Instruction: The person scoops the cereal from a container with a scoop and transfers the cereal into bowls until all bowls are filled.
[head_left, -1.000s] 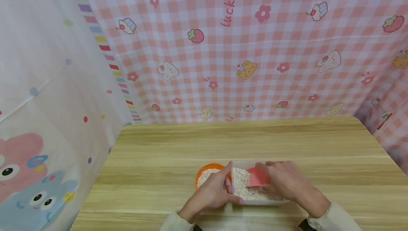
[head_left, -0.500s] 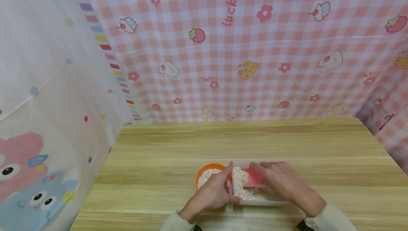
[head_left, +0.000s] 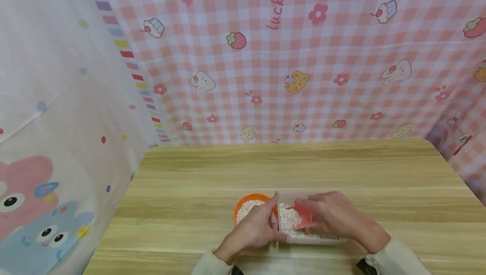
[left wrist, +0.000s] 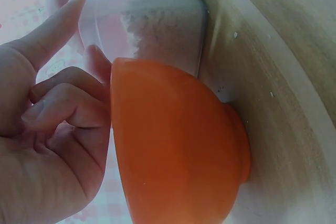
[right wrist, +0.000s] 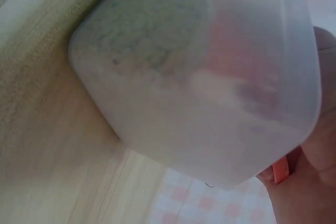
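A translucent plastic box [head_left: 322, 241] of oat flakes [head_left: 287, 218] stands near the front of the table. My left hand [head_left: 252, 224] spans the box's left end, thumb and index finger holding it near the corners. In the left wrist view its other fingers [left wrist: 73, 100] are bent beside an orange bowl [left wrist: 173, 140]. That bowl also contains oat flakes [head_left: 247, 209], partly hidden by the hand. Inside the box, my right hand [head_left: 334, 216] grips a red scoop [head_left: 303, 218], its blade tilted in the flakes. Part of its handle [right wrist: 281, 170] shows in the right wrist view.
The wooden table [head_left: 212, 169] stretches behind and to both sides of the containers. A few loose flakes [left wrist: 235, 34] lie on it by the bowl. Pink checked cloth [head_left: 265, 64] hangs behind, and white patterned cloth [head_left: 68, 98] at the left.
The red scoop has moved left through the oat flakes and now tilts more, with the right hand holding it. The left hand, bowl and box stay in place.
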Demonstrator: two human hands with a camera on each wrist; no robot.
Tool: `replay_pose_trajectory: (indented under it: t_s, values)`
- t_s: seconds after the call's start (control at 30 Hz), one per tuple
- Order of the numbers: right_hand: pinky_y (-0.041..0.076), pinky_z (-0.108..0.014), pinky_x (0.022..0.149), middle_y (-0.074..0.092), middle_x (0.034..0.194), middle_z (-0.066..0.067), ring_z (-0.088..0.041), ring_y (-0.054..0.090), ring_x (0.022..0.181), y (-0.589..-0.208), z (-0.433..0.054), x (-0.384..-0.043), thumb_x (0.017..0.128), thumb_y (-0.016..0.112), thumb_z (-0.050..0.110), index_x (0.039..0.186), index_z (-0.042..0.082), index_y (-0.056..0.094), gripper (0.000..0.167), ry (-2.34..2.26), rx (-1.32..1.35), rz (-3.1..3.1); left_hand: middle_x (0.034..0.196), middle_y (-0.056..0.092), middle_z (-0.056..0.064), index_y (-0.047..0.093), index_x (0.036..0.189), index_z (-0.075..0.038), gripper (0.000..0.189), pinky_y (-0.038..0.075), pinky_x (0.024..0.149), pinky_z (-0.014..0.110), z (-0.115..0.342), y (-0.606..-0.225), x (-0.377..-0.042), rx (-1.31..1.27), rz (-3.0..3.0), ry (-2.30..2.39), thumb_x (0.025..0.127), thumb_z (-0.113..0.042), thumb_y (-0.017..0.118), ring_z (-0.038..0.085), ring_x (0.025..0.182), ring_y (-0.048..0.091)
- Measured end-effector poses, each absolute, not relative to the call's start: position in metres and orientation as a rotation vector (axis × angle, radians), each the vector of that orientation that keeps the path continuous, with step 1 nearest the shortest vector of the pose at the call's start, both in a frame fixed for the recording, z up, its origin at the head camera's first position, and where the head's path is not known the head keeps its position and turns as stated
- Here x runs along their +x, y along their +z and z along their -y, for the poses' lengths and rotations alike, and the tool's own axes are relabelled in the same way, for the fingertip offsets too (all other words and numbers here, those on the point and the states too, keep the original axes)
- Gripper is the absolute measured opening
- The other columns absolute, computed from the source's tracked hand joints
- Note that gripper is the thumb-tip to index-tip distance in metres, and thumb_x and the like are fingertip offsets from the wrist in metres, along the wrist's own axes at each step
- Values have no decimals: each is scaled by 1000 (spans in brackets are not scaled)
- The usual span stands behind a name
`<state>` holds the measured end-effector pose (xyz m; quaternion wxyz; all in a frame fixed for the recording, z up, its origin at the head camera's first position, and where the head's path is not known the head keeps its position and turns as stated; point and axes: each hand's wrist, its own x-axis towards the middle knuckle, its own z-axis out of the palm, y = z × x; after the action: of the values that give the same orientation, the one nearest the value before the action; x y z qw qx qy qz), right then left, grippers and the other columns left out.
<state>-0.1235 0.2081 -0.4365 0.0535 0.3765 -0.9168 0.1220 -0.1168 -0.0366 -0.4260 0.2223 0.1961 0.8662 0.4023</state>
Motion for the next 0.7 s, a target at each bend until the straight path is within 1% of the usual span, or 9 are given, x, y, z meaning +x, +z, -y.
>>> replay_pose_trajectory:
  t_s: [0.07, 0.13, 0.23, 0.33, 0.4, 0.47, 0.53, 0.63, 0.7]
  values:
    - [57, -38, 72, 74, 109, 1, -14, 70, 88, -436, -209, -123, 73, 86, 40, 122, 18, 69, 56, 396, 1160, 2798, 65, 58, -9, 19, 159, -8, 113, 45, 61, 20, 36, -426, -117, 543, -2395, 1111, 72, -26, 90, 4, 56, 50]
    - [58, -39, 74, 73, 112, 0, -16, 70, 93, -435, -209, -122, 74, 86, 41, 122, 17, 70, 55, 418, 1175, 2800, 65, 57, -8, 19, 159, -9, 114, 45, 60, 20, 36, -426, -116, 536, -2395, 1112, 72, -27, 90, 5, 56, 50]
    - [57, -38, 73, 74, 110, 0, -14, 70, 90, -436, -210, -121, 76, 84, 43, 122, 16, 70, 55, 441, 1183, 2797, 66, 57, -8, 19, 159, -9, 114, 44, 60, 20, 36, -426, -116, 530, -2395, 1112, 71, -27, 90, 5, 56, 49]
    - [58, -38, 74, 74, 111, -1, -14, 70, 91, -437, -210, -120, 77, 83, 44, 123, 15, 69, 57, 456, 1165, 2818, 66, 57, -8, 19, 159, -10, 114, 45, 60, 20, 36, -425, -116, 526, -2398, 1111, 71, -28, 90, 5, 57, 49]
    - [57, -36, 74, 74, 110, -1, -11, 69, 89, -439, -211, -119, 77, 83, 43, 124, 14, 69, 57, 475, 1144, 2837, 65, 58, -8, 19, 159, -10, 114, 45, 61, 20, 35, -425, -116, 525, -2401, 1104, 71, -28, 90, 5, 57, 49]
    - [55, -31, 69, 74, 108, -1, -6, 64, 80, -442, -212, -119, 77, 83, 42, 125, 13, 69, 57, 501, 1126, 2841, 64, 58, -8, 19, 159, -10, 114, 45, 61, 20, 35, -424, -116, 520, -2406, 1093, 71, -29, 90, 5, 56, 50]
    - [50, -24, 63, 74, 103, 1, -1, 55, 71, -445, -212, -118, 77, 83, 41, 124, 13, 69, 57, 534, 1117, 2829, 64, 58, -9, 19, 159, -10, 114, 44, 61, 20, 35, -424, -116, 515, -2413, 1081, 71, -29, 90, 5, 57, 49]
    - [41, -18, 58, 73, 99, 4, 2, 44, 65, -449, -212, -118, 77, 84, 40, 123, 13, 69, 56, 567, 1103, 2809, 63, 58, -9, 19, 159, -9, 114, 44, 62, 20, 35, -423, -116, 511, -2417, 1073, 71, -29, 90, 4, 56, 49]
    - [39, -18, 57, 72, 95, 6, 3, 42, 64, -451, -212, -117, 76, 84, 39, 122, 13, 69, 55, 585, 1093, 2798, 63, 58, -9, 19, 159, -9, 115, 44, 62, 20, 35, -423, -116, 513, -2416, 1073, 71, -29, 90, 4, 56, 49]
